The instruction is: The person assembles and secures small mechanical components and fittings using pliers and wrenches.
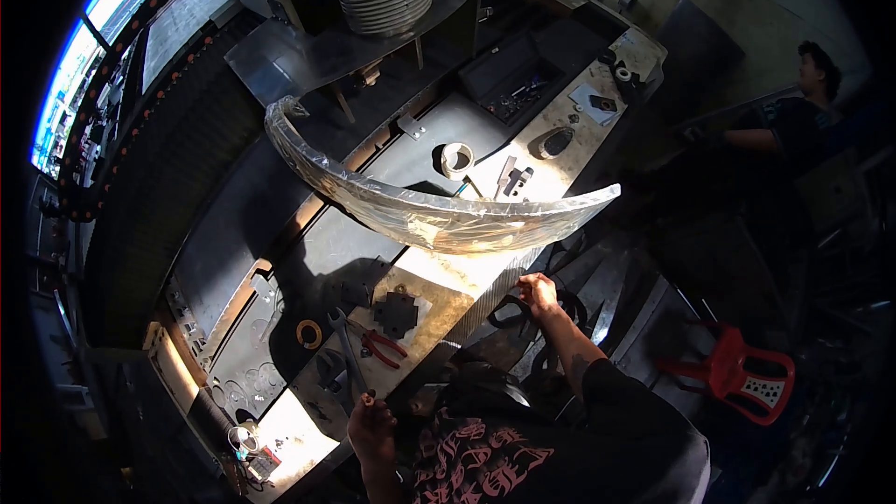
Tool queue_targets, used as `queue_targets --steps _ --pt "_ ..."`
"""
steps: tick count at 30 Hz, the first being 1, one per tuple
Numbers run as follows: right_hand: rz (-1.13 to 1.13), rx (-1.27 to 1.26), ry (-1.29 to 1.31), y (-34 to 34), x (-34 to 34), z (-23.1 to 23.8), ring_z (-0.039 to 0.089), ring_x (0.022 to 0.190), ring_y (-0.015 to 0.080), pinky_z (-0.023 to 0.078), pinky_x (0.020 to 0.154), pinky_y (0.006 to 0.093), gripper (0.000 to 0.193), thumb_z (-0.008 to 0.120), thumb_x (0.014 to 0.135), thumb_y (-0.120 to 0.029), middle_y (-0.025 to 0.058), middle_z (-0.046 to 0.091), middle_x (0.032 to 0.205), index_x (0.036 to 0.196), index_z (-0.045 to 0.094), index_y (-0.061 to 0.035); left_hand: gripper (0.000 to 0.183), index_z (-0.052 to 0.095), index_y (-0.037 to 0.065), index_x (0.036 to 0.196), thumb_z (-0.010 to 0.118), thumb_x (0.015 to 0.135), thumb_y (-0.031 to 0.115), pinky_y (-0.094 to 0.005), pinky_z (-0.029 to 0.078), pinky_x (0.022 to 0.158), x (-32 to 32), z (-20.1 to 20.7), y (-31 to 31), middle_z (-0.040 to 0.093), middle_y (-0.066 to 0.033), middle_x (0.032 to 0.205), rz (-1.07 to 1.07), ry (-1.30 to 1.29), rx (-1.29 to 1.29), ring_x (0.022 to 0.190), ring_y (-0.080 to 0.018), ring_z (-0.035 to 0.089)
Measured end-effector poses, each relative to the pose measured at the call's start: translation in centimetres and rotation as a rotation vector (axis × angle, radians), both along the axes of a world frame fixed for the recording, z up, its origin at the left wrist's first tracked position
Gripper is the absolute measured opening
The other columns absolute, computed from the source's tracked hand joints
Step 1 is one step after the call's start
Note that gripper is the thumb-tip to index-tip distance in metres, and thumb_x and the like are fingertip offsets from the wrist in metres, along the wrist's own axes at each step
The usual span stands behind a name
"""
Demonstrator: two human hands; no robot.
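Observation:
My left hand (372, 425) is closed round the lower end of an open-ended wrench (351, 355), whose jaw points up over the bench. Beside it lie red-handled pliers (381, 347), a dark adjustable wrench (331, 371) and a dark metal block (397, 315). My right hand (539, 295) is raised off the bench's right edge with curled fingers; whatever is in them, if anything, is hidden. Above that hand, and apart from it, a long curved strip wrapped in clear plastic (420, 215) arches across the bench.
The metal workbench (439, 275) runs diagonally. Farther along it are a tape roll (457, 161), a computer mouse (555, 142) and a dark tool tray (513, 89). A yellow ring (309, 333) lies left. A red plastic chair (737, 373) stands right; another person (803, 121) is beyond.

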State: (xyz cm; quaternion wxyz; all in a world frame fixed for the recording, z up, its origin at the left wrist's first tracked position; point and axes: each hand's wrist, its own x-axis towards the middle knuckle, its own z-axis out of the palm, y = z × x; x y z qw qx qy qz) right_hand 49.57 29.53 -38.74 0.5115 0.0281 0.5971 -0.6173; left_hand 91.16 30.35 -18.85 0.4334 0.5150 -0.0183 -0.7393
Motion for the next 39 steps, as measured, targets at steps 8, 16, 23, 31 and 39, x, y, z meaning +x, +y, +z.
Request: queue_targets --steps 8,16,23,31,39 --pt "0.072 0.252 0.019 3.2 -6.7 -5.0 0.058 0.056 0.015 0.048 0.048 0.0275 0.015 0.066 0.077 -0.003 0.0046 0.064 0.071 0.091 0.064 -0.0062 0.009 0.057 0.017 0.092 0.053 0.093 0.025 -0.03 0.046 0.054 -4.6 2.2 1.9 0.06 0.0022 0.079 0.137 -0.089 -0.169 0.065 -0.0128 0.056" --pt "0.205 0.248 0.037 2.1 -14.0 -3.9 0.063 0.058 0.018 0.053 0.052 0.029 0.015 0.067 0.078 0.002 0.0076 0.066 0.075 0.091 0.063 -0.0043 0.011 0.059 0.017 0.091 0.052 0.093 0.026 -0.0294 0.046 0.054 -12.8 -1.2 8.0 0.061 0.0022 0.082 0.24 -0.099 -0.112 0.064 -0.0132 0.056" --pt "0.406 0.237 0.446 1.5 -29.3 0.3 0.064 0.06 0.0164 0.054 0.051 0.0289 0.012 0.068 0.078 0.0 0.0073 0.067 0.075 0.088 0.063 -0.004 0.015 0.059 0.015 0.09 0.049 0.093 0.026 -0.0307 0.048 0.057 -23.6 -3.4 15.2 0.065 -0.0024 0.091 0.413 0.126 -0.131 0.071 -0.0151 0.059" --pt "0.459 0.284 0.762 -6.6 -35.3 8.4 0.065 0.059 0.0178 0.054 0.054 0.0305 0.016 0.069 0.074 -0.005 0.009 0.068 0.074 0.09 0.069 -0.001 0.02 0.06 0.013 0.098 0.048 0.097 0.028 -0.0308 0.048 0.064 -35.3 -2.4 14.8 0.063 -0.0033 0.102 0.216 0.19 -0.102 0.083 -0.0181 0.059" --pt "0.497 0.198 0.66 -18.0 -41.7 3.6 0.066 0.061 0.0196 0.053 0.058 0.0334 0.018 0.069 0.074 -0.007 0.012 0.068 0.074 0.09 0.069 0.0017 0.021 0.06 0.014 0.096 0.052 0.096 0.034 -0.0257 0.044 0.06 -44.4 -2.2 5.4 0.064 -0.0039 0.096 -0.014 0.126 -0.136 0.075 -0.0135 0.06"
